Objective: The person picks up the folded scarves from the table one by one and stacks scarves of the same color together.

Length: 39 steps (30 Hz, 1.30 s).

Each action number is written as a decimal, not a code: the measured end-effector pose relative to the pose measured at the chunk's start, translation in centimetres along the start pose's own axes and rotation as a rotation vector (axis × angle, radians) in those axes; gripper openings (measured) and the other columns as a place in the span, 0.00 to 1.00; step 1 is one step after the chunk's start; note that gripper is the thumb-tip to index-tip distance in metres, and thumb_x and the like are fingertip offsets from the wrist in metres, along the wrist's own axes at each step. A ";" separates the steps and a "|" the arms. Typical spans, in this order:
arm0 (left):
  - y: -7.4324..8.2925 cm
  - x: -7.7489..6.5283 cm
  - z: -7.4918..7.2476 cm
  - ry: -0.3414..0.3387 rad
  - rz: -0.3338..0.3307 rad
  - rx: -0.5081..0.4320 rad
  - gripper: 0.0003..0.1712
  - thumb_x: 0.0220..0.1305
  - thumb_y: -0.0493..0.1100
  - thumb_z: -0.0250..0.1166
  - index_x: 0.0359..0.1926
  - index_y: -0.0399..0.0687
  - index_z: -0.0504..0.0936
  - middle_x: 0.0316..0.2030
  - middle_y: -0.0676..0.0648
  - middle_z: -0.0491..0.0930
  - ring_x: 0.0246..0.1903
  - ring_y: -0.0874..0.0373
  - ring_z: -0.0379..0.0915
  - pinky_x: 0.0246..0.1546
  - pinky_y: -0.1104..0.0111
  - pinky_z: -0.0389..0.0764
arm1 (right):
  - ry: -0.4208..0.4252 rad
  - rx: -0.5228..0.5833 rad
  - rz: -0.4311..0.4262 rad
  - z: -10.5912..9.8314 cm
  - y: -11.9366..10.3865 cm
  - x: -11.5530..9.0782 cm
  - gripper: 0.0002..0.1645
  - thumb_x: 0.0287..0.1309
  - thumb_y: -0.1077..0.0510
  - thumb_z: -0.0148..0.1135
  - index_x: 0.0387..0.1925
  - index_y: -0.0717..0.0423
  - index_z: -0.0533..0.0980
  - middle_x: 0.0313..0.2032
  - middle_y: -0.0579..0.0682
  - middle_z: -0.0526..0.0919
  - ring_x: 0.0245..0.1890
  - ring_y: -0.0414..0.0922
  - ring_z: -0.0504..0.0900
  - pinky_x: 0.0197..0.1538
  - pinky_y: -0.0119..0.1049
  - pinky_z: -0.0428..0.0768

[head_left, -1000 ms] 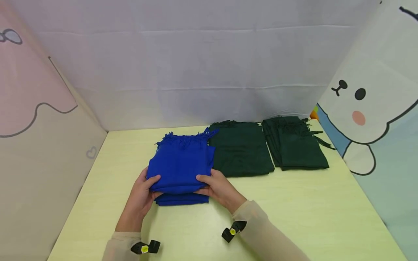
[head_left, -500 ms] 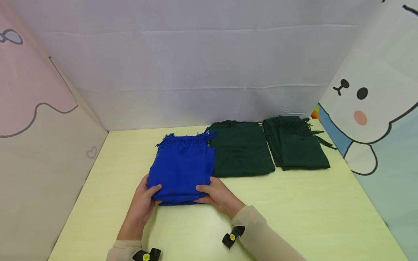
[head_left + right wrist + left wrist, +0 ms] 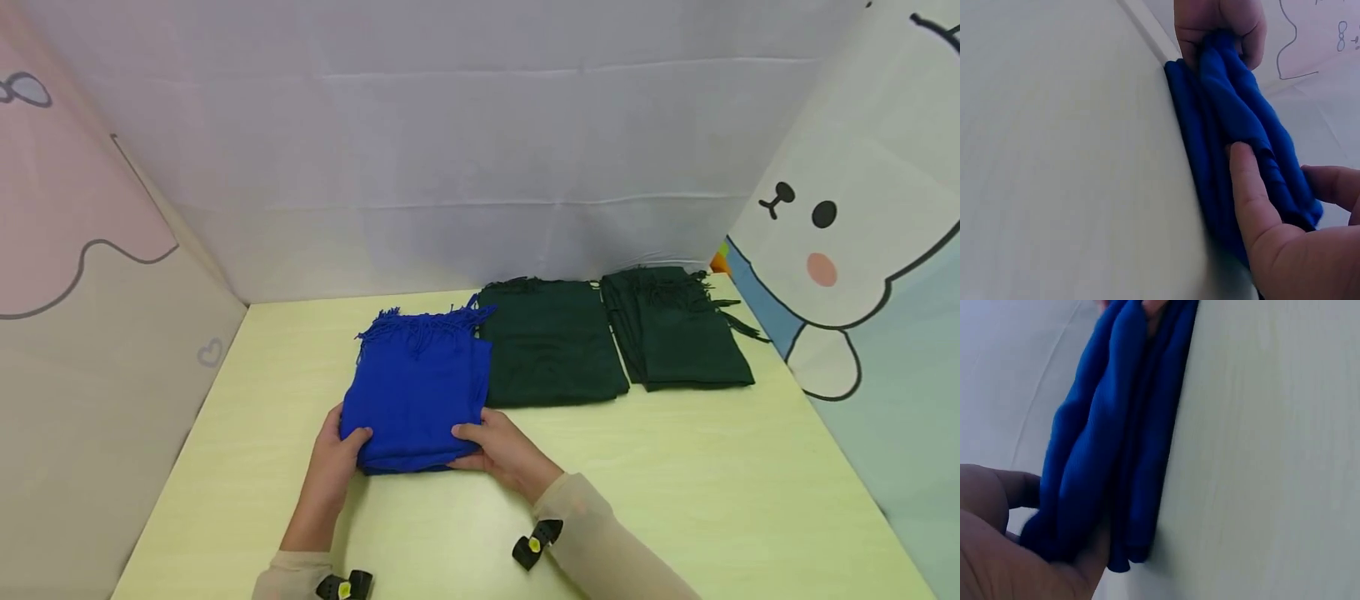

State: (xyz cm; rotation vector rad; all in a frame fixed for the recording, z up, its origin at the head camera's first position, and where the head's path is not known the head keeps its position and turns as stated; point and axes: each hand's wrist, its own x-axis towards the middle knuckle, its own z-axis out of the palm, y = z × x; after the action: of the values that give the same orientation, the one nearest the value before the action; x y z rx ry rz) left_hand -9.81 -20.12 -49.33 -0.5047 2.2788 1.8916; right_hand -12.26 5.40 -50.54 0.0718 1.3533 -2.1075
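A person's two hands hold a folded blue cloth (image 3: 416, 383) at its near corners, left of centre on a pale yellow table (image 3: 712, 475). The left hand (image 3: 327, 458) is partly closed, pinching the near left corner with the thumb on top and the fingers underneath. The right hand (image 3: 510, 450) pinches the near right corner the same way, its thumb lying across the top and a finger tucked below the upper layers. The wrist views show the gripped upper layers bunched above flatter blue layers that lie on the table. A knotted fringe runs along the far edge. To the right, a folded dark green cloth (image 3: 551, 346) sits right against the blue one; whether they overlap or only touch is hard to tell. Beside it lies a second green cloth (image 3: 693, 337), its fringe spilling rightward.
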 end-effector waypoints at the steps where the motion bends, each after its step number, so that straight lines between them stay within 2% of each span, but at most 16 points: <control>1: 0.3 -0.1 0.2 0.033 0.018 0.067 0.38 0.72 0.38 0.54 0.77 0.42 0.50 0.74 0.34 0.53 0.72 0.39 0.51 0.70 0.45 0.58 | 0.014 -0.014 -0.005 -0.2 -0.2 -0.2 0.28 0.67 0.65 0.57 0.66 0.67 0.63 0.52 0.57 0.80 0.47 0.51 0.84 0.52 0.55 0.81; 4: 1.0 -0.5 0.9 0.138 0.104 0.249 0.36 0.72 0.41 0.54 0.76 0.41 0.54 0.72 0.35 0.57 0.71 0.39 0.55 0.69 0.44 0.59 | 0.065 -0.076 -0.017 -1.0 -1.0 -1.0 0.24 0.69 0.64 0.56 0.62 0.69 0.65 0.39 0.53 0.81 0.34 0.43 0.85 0.50 0.52 0.83; 6: 1.7 -0.7 1.5 0.193 0.172 0.335 0.35 0.71 0.41 0.54 0.76 0.40 0.56 0.72 0.36 0.58 0.70 0.39 0.55 0.68 0.44 0.59 | 0.100 -0.102 -0.023 -1.7 -1.6 -1.6 0.23 0.70 0.63 0.55 0.61 0.70 0.66 0.37 0.54 0.81 0.31 0.43 0.84 0.49 0.48 0.84; 7: 2.0 -0.8 1.9 0.212 0.205 0.362 0.35 0.71 0.41 0.55 0.75 0.40 0.56 0.72 0.36 0.57 0.71 0.40 0.55 0.69 0.44 0.59 | 0.114 -0.105 -0.028 -2.1 -2.0 -1.9 0.23 0.70 0.63 0.54 0.62 0.70 0.66 0.37 0.57 0.81 0.31 0.44 0.85 0.49 0.47 0.84; 9: 2.6 -1.0 2.7 0.234 0.268 0.393 0.35 0.70 0.40 0.55 0.75 0.39 0.58 0.72 0.36 0.56 0.72 0.40 0.52 0.70 0.44 0.57 | 0.138 -0.100 -0.043 -3.0 -2.7 -2.5 0.24 0.72 0.63 0.51 0.65 0.70 0.65 0.45 0.63 0.82 0.40 0.50 0.87 0.50 0.45 0.84; 13: 3.7 -0.9 4.8 0.206 0.339 0.380 0.33 0.71 0.40 0.56 0.74 0.42 0.60 0.73 0.40 0.57 0.73 0.44 0.51 0.70 0.44 0.57 | 0.187 -0.062 -0.090 -4.8 -4.1 -3.5 0.25 0.74 0.63 0.48 0.67 0.71 0.62 0.56 0.70 0.78 0.49 0.55 0.85 0.53 0.44 0.82; 17: 4.5 -0.7 7.4 0.116 0.364 0.310 0.32 0.73 0.42 0.56 0.74 0.45 0.62 0.70 0.44 0.63 0.70 0.48 0.58 0.69 0.49 0.62 | 0.242 -0.036 -0.138 -6.7 -5.3 -4.7 0.26 0.75 0.62 0.48 0.68 0.71 0.60 0.56 0.70 0.78 0.50 0.55 0.85 0.54 0.44 0.81; 20: 4.7 -0.5 9.6 0.006 0.352 0.207 0.30 0.73 0.41 0.56 0.73 0.45 0.62 0.67 0.45 0.68 0.66 0.50 0.64 0.67 0.51 0.66 | 0.278 -0.016 -0.172 -8.3 -5.9 -5.7 0.27 0.76 0.61 0.48 0.69 0.71 0.59 0.56 0.68 0.78 0.50 0.55 0.85 0.55 0.44 0.81; 23: 4.8 -0.4 11.9 -0.121 0.309 0.094 0.30 0.74 0.40 0.56 0.73 0.44 0.63 0.67 0.43 0.70 0.65 0.49 0.67 0.66 0.50 0.68 | 0.317 0.008 -0.198 -9.9 -6.6 -6.7 0.28 0.76 0.61 0.47 0.70 0.71 0.57 0.57 0.67 0.78 0.50 0.52 0.85 0.55 0.43 0.81; 26: 4.9 -0.3 13.9 -0.244 0.236 -0.024 0.30 0.75 0.40 0.55 0.74 0.41 0.61 0.67 0.39 0.69 0.66 0.46 0.66 0.67 0.50 0.67 | 0.366 0.033 -0.219 -11.3 -7.5 -7.6 0.28 0.76 0.61 0.47 0.71 0.69 0.57 0.55 0.63 0.80 0.49 0.51 0.86 0.55 0.43 0.81; 28: 5.0 -0.3 15.0 -0.303 0.200 -0.078 0.30 0.75 0.39 0.53 0.74 0.37 0.59 0.68 0.36 0.66 0.68 0.44 0.63 0.68 0.49 0.65 | 0.394 0.044 -0.237 -12.2 -8.0 -8.0 0.28 0.76 0.60 0.47 0.71 0.69 0.57 0.54 0.61 0.81 0.49 0.50 0.86 0.56 0.42 0.80; 32: 5.0 -0.6 16.6 -0.321 0.117 -0.112 0.33 0.74 0.41 0.54 0.75 0.37 0.56 0.72 0.36 0.60 0.71 0.41 0.56 0.70 0.47 0.60 | 0.472 0.045 -0.289 -13.7 -9.0 -8.6 0.27 0.76 0.60 0.47 0.69 0.68 0.59 0.53 0.59 0.82 0.50 0.49 0.85 0.57 0.41 0.80; 36: 5.1 -1.2 17.4 -0.266 0.051 -0.111 0.37 0.70 0.42 0.55 0.76 0.41 0.55 0.75 0.37 0.51 0.74 0.40 0.48 0.71 0.45 0.55 | 0.538 0.029 -0.316 -14.7 -9.4 -9.3 0.22 0.76 0.59 0.47 0.66 0.65 0.63 0.56 0.61 0.80 0.51 0.49 0.85 0.58 0.40 0.79; 39: 5.3 -1.6 17.7 -0.227 0.029 -0.109 0.39 0.68 0.41 0.55 0.77 0.44 0.54 0.77 0.39 0.45 0.75 0.40 0.41 0.71 0.43 0.53 | 0.569 0.024 -0.317 -15.2 -9.2 -9.9 0.22 0.76 0.59 0.47 0.66 0.65 0.63 0.57 0.61 0.80 0.52 0.49 0.84 0.59 0.40 0.78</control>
State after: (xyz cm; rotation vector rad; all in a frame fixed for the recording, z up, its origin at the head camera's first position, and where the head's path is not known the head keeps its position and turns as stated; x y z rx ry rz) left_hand -12.02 -1.76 -47.49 -0.2551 2.0597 1.9822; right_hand -13.41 25.36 -46.74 0.5335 1.7534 -2.4822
